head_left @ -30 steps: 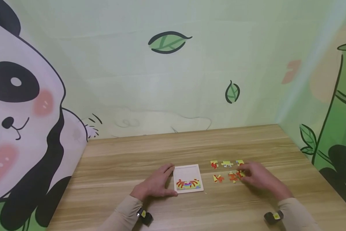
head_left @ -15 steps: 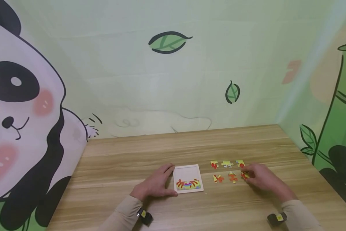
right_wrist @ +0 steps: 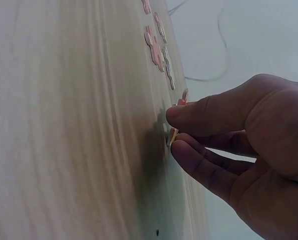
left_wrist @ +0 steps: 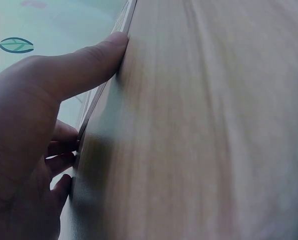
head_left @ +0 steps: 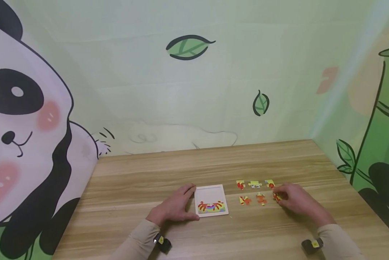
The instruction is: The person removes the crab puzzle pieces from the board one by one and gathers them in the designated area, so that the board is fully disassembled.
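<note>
A square white-framed jigsaw puzzle board (head_left: 212, 187) lies flat on the table, its lower part filled with a colourful picture and its upper part bare. My left hand (head_left: 175, 206) holds its left side, thumb near the front corner and index finger near the back one. To the right, my right hand (head_left: 295, 198) pinches a red-and-yellow puzzle piece (head_left: 276, 196) between thumb and fingertips. The right wrist view shows this piece (right_wrist: 173, 134) tilted at the tabletop, mostly covered by the fingers; whether it touches the wood I cannot tell.
Several loose puzzle pieces lie in two rows between board and right hand, among them a yellow piece (head_left: 255, 184), a red-yellow piece (head_left: 240, 185) and an orange piece (head_left: 261, 199). Behind the wooden table (head_left: 149, 169) stands a printed backdrop (head_left: 142, 86).
My right hand has shifted slightly right with the pinched piece, away from the orange piece beside it. The left hand and the board have stayed put.
</note>
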Available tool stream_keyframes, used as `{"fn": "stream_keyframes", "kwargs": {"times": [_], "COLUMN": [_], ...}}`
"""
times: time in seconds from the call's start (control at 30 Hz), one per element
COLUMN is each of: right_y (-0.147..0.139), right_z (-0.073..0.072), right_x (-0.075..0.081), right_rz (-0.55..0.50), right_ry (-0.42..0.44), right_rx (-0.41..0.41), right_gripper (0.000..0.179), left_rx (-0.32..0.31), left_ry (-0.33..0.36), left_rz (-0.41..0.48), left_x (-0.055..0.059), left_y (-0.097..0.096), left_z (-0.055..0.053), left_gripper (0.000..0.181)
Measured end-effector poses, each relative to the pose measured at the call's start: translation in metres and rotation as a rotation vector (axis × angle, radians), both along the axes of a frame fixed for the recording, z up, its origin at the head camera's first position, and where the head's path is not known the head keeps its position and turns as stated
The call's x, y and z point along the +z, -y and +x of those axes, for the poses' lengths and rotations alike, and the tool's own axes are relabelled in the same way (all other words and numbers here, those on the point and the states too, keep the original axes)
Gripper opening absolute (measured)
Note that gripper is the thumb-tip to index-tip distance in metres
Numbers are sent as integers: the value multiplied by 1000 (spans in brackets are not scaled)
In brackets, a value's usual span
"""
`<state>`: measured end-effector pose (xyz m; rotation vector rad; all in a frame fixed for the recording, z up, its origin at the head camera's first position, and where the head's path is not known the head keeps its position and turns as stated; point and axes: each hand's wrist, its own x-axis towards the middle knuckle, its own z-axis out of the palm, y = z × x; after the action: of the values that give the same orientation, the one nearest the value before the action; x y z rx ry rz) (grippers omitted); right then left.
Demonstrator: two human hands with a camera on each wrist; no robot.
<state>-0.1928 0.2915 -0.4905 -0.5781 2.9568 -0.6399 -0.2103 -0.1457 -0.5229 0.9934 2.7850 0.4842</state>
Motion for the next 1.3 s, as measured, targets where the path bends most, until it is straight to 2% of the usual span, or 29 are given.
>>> {"fn": "stream_keyframes", "kwargs": {"times": [0.13,0.43,0.97,1.3], "right_y": [1,2,4,6], "right_z": [-1,0,0,1], "right_x": [1,-1,-2,0], "right_rz": [1,25,41,53], "right_ry": [28,-25,-39,-41], "right_rx": [-23,5,37,26], "right_gripper": [30,26,19,19], "left_rx": [4,4,1,4], "left_ry": [0,2,-12,0], "left_rz": [-3,-4,-5,4], "left_x": [1,1,-4,-2], "left_y": [0,0,0,1], "left_z": [0,1,-2,-1], "left_gripper": [104,104,105,105]}}
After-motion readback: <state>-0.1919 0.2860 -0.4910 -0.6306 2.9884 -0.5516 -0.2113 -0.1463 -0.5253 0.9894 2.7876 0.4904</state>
